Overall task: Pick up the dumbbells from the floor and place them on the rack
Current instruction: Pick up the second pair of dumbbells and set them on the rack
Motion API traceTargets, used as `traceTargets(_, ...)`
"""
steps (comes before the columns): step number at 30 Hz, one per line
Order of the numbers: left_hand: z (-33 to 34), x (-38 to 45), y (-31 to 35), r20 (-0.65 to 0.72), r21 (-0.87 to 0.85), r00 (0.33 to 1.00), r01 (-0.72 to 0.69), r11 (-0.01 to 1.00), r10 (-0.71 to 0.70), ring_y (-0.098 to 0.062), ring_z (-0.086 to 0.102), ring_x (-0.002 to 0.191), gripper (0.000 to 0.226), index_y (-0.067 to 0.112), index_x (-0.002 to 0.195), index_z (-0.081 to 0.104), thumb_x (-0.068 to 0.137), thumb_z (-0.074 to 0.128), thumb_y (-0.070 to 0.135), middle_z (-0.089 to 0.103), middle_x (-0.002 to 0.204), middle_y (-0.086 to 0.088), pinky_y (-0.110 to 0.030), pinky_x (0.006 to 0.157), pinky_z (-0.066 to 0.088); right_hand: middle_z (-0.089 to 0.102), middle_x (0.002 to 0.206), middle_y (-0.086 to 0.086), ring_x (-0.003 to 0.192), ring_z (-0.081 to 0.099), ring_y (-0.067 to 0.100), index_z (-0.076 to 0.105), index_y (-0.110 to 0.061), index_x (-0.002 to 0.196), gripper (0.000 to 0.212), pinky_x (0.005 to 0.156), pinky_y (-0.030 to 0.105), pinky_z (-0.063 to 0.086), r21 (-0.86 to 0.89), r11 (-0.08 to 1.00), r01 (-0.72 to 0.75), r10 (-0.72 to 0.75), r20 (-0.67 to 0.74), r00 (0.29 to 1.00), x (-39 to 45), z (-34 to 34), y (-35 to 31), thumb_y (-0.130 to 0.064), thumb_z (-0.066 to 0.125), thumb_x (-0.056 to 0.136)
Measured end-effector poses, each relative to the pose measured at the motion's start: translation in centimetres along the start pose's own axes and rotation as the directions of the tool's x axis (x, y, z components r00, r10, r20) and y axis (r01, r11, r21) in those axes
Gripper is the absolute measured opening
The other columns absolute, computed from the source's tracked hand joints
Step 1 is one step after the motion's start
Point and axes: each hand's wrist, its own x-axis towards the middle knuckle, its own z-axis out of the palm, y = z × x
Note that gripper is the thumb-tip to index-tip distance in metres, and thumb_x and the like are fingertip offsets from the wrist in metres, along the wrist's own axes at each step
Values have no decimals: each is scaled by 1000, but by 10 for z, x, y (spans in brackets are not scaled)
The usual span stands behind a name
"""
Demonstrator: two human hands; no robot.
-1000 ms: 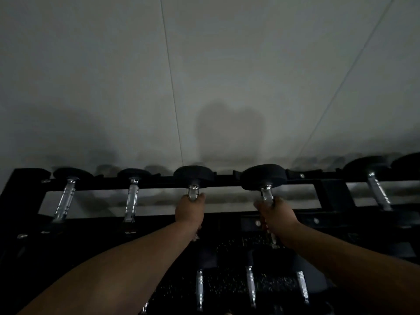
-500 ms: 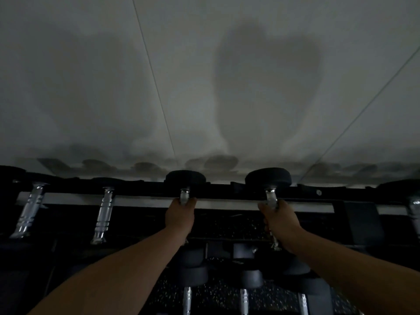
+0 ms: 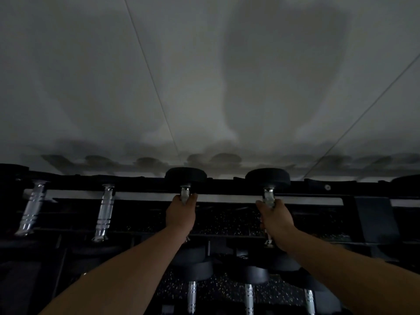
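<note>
While both arms reach forward from the near edge of the scene, each hand is wrapped around the chrome handle of a dumbbell lying across the top tier of a black rack (image 3: 227,187). On the left, the left hand (image 3: 180,213) is closed tight on the left dumbbell (image 3: 186,176), whose round black far head sits on the rack's far rail, against the pale wall (image 3: 113,87). On the right, the right hand (image 3: 276,218) is closed around the right dumbbell (image 3: 267,178), its black far head resting on the same far rail; a short length of shiny handle shows above the fingers, and a little more pokes out below the wrist. These two dumbbells lie side by side, a gap between them, handles pointing from near to far. Further left on the same tier lie two more racked dumbbells (image 3: 105,214), their ribbed chrome handles catching the light while their heads are lost in the dark. Below and nearer, three lower dumbbells (image 3: 248,296) show black heads and silver handles on a lower tier, with speckled dark floor (image 3: 222,223) visible through the frame. Soft grey shadows fall on the wall above, including a large rounded shadow to the upper right and a row of small ones just over the rack. Lighting is dim throughout.
</note>
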Motion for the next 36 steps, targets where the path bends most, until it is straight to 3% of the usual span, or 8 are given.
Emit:
traceTargets(6, -1, -3, 3, 3, 12, 1000, 6, 1000, -6, -48, 67, 87, 53, 17, 96, 56, 75, 59, 65, 68, 96, -28, -54, 74, 57, 65, 81, 12, 66, 62, 27, 52, -17, 100, 30, 60, 38, 51, -30, 999, 18, -18, 13, 1000, 3, 12, 12, -42, 63, 89)
traceTargets(11, 0, -5, 4, 16, -4, 1000, 21, 1000, -21, -51, 65, 90, 52, 16, 98, 56, 76, 60, 63, 67, 99, -30, -47, 67, 54, 66, 84, 12, 67, 63, 25, 50, -18, 101, 33, 59, 35, 50, -10, 1000, 17, -17, 3, 1000, 6, 21, 12, -46, 62, 89)
traceTargets(18, -3, -7, 4, 2, 35, 1000, 14, 999, -14, -38, 66, 72, 53, 17, 103, 55, 77, 61, 63, 66, 85, -14, -49, 71, 57, 66, 90, 17, 77, 65, 32, 48, -17, 105, 37, 74, 50, 57, -33, 999, 12, -12, -4, 1000, 8, 20, 12, -47, 62, 88)
traceTargets(22, -5, -13, 9, -10, 121, 999, -51, 991, 52, -41, 69, 86, 45, 14, 117, 49, 87, 65, 43, 68, 99, -17, -46, 73, 58, 68, 96, 19, 82, 67, 36, 48, -14, 110, 42, 73, 45, 56, -90, 996, -4, 3, -9, 1000, 4, 18, 6, -48, 60, 89)
traceTargets(25, -5, -20, 11, 9, 190, 992, -125, 974, 126, -37, 62, 108, 58, 7, 131, 45, 87, 70, 35, 63, 118, -17, -34, 79, 47, 65, 100, 13, 77, 60, 27, 50, -12, 116, 46, 69, 32, 45, -180, 984, 4, -4, -2, 1000, -2, 13, 2, -48, 59, 90)
traceTargets(28, -4, -37, 14, 38, 254, 978, -209, 944, 207, -35, 49, 125, 77, 5, 144, 36, 84, 75, 33, 48, 139, -21, -36, 95, 43, 60, 107, 9, 83, 58, 25, 50, -12, 125, 45, 71, 29, 42, -299, 953, 55, -45, 38, 998, -17, 2, -3, -41, 59, 92)
traceTargets(33, -2, -86, 10, 92, 557, 864, -457, 694, 495, -41, 33, 138, 86, 4, 145, 37, 79, 78, 41, 37, 150, -25, -56, 110, 34, 68, 108, 10, 86, 67, 20, 53, -17, 122, 41, 68, 30, 53, -271, 941, 204, -203, 31, 979, -76, -26, 19, -44, 59, 91)
traceTargets(36, 5, -126, -2, 229, 576, 725, -639, 510, 650, -40, 34, 137, 73, 7, 138, 46, 79, 77, 37, 43, 144, -21, -54, 113, 28, 61, 120, 6, 108, 59, 20, 54, -18, 127, 48, 91, 28, 46, -272, 910, 312, -334, -37, 942, -120, -38, 52, -44, 65, 88)
